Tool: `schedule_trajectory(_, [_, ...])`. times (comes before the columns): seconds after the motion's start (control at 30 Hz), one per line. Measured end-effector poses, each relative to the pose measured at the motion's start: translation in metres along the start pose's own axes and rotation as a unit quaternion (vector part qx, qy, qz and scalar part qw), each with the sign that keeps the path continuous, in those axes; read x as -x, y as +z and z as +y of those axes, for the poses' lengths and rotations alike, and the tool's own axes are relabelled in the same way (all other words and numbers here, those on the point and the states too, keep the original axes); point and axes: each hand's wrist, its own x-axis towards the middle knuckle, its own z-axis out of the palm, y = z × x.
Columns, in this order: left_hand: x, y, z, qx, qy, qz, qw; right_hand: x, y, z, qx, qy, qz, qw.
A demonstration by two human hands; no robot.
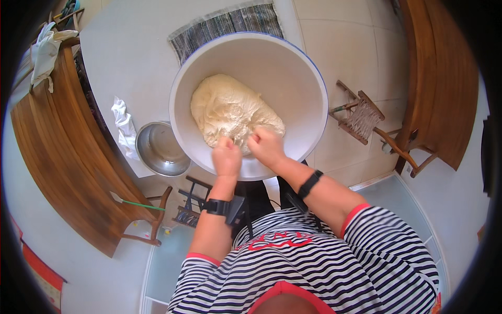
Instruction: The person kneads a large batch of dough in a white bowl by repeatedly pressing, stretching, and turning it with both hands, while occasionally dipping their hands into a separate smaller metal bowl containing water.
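Observation:
A big pale mass of dough [230, 107] lies in a wide, deep white basin [287, 68] with a blue rim. Its surface is wrinkled and folded, most of all in the middle and along the near side. My left hand [227, 157] is closed at the near left edge of the dough. Close beside it on the right, my right hand [267, 146] is closed too, against the dough's near right part. Both hands look slightly blurred, and the fingertips are hidden in the dough.
A metal bowl [163, 149] and a crumpled white cloth [124, 128] sit left of the basin. Beyond it lies a striped mat [227, 29]. Wooden benches [68, 157] flank both sides. A small folding stool [361, 115] stands at right, another [191, 204] near my left forearm.

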Motion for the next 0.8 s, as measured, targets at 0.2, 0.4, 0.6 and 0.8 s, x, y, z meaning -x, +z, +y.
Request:
schedule_trajectory(0.2, [-0.037, 0.022, 0.007, -0.167, -0.098, -0.168, 0.967, -0.082, 0.033, -0.020, 0.273, 0.037, -0.223, 0.935])
schedule_trajectory(0.4, [-0.048, 0.023, 0.002, -0.189, -0.097, -0.230, 0.950, -0.093, 0.015, -0.035, 0.286, 0.017, -0.336, 0.897])
schedule_trajectory(0.6, [-0.053, 0.020, 0.001, -0.134, -0.093, -0.256, 0.953, -0.062, -0.050, 0.002, 0.174, -0.122, -0.249, 0.945])
schedule_trajectory(0.8, [-0.053, 0.025, -0.006, -0.080, -0.045, -0.234, 0.968, -0.153, -0.076, -0.002, 0.414, -0.378, -0.098, 0.822])
